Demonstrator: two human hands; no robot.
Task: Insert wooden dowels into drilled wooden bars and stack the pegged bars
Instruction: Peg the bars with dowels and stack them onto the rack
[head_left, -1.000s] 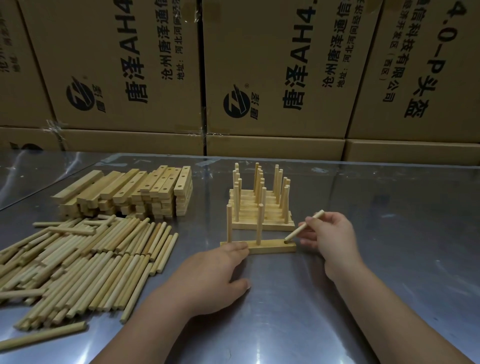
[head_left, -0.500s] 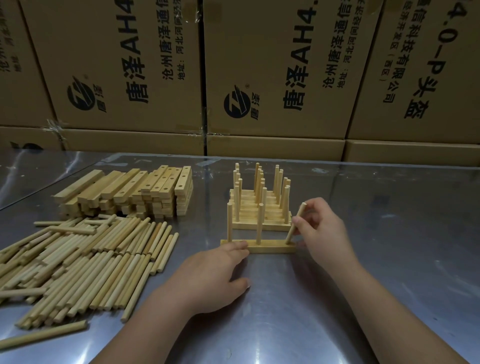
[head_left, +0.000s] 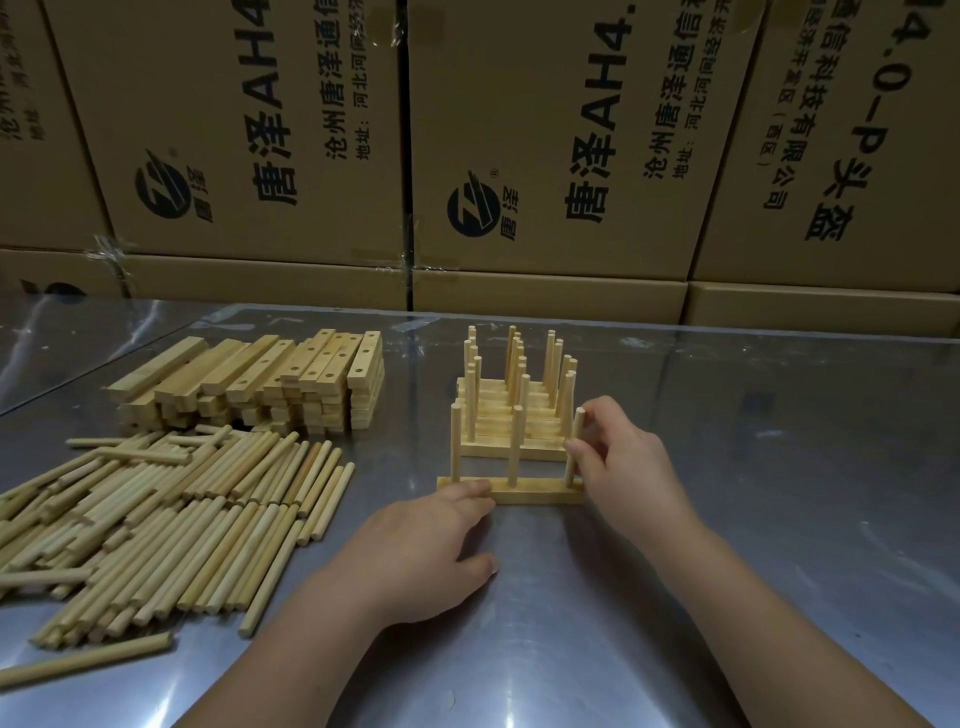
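- The right hand (head_left: 618, 457) has its grip closed on a dowel (head_left: 578, 423), pinched between thumb and fingertips partway down the shaft. The dowel stands in the right-end hole of the drilled bar (head_left: 530, 492), leaning slightly to the right at the top.
- I cannot tell how deep it sits. Pushed down on that lean, I'd expect it to bind in the hole or seat crooked, and the bar would then not sit square on the pile.
- A pinch that low on the shaft could also slip if the fit is tight.
- The left hand (head_left: 421, 551) lies flat, fingers straight, with only the fingertips pressing the bar's left end against the table (head_left: 779, 519). The hold is light. On that shiny metal, a hard push at the right end might make the bar skid or tip up.
- Two upright pegs (head_left: 515, 447) already stand in the bar, to the left of the right hand. A knuckle swung that way could knock them askew.
- Just beyond the bar sits the stack of pegged bars (head_left: 493, 421), its pegs close to the right hand's fingers. A jerk forward could bump it and shift the layers.
- Well to the left, the loose dowels (head_left: 171, 519) and the pile of empty drilled bars (head_left: 291, 374) look out of harm's way.
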